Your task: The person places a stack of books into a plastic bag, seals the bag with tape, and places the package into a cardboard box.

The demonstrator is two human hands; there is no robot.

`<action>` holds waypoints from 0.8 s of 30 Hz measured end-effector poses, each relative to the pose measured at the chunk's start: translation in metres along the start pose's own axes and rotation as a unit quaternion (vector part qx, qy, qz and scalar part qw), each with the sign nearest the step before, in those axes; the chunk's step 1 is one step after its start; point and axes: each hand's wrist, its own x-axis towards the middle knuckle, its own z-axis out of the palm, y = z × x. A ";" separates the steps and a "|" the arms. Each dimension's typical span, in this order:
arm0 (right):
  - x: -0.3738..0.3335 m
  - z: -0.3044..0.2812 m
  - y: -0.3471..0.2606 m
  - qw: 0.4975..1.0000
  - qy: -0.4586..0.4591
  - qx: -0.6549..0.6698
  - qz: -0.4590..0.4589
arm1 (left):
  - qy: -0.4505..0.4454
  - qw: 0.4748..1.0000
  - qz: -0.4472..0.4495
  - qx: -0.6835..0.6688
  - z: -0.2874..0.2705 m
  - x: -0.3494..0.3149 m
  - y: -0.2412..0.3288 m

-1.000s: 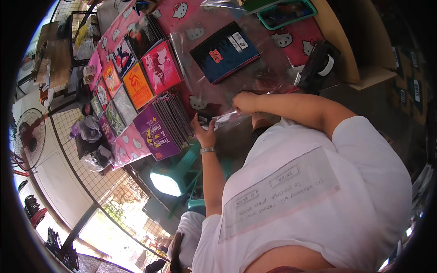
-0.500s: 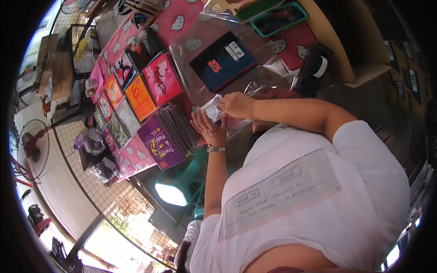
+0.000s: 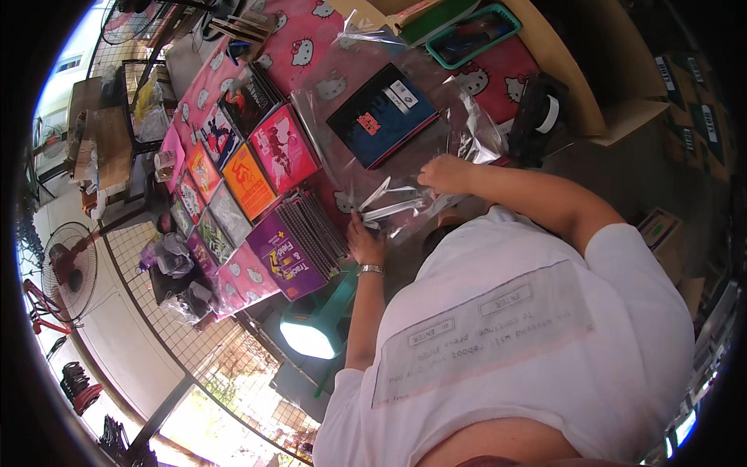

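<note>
A sheet of clear plastic film (image 3: pixel 405 204) stretches, creased and shiny, between my two hands at the near edge of the table. My left hand (image 3: pixel 366 240), with a watch on its wrist, pinches the film's left part. Closed on the film farther right is my right hand (image 3: pixel 447 174); its fingertips are partly hidden. Just beyond my hands a dark blue and black notebook (image 3: pixel 381 117) with red lettering and a white label lies flat on the plastic. Crumpled film (image 3: pixel 481 134) rises beside the notebook's right side.
Rows of colourful notebooks (image 3: pixel 247 180) and a stack of spiral notebooks (image 3: pixel 292 257) cover the left of the pink patterned table. A black tape dispenser (image 3: pixel 533 117), a teal tray (image 3: pixel 475 37) and an open cardboard box (image 3: pixel 622 117) stand right. A lit lamp (image 3: pixel 307 333) sits below the table's edge.
My right hand has moved right, away from my left, drawing the film out between them. My left hand has shifted slightly down. More film stands up crumpled right of the notebook.
</note>
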 end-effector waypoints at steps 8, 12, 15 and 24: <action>0.030 0.000 -0.004 0.992 -0.015 -0.046 -0.114 | 0.061 0.947 -0.161 -0.273 -0.011 -0.060 -0.006; 0.028 0.035 -0.006 0.998 -0.027 -0.019 -0.057 | 0.149 0.818 -0.145 -0.536 -0.066 -0.033 0.054; 0.046 0.024 -0.005 0.968 -0.050 0.209 0.133 | 0.133 0.705 -0.092 -0.690 -0.067 -0.004 0.067; 0.040 0.018 -0.013 0.953 0.153 0.201 0.166 | 0.066 0.976 -0.057 -0.201 0.002 -0.005 0.049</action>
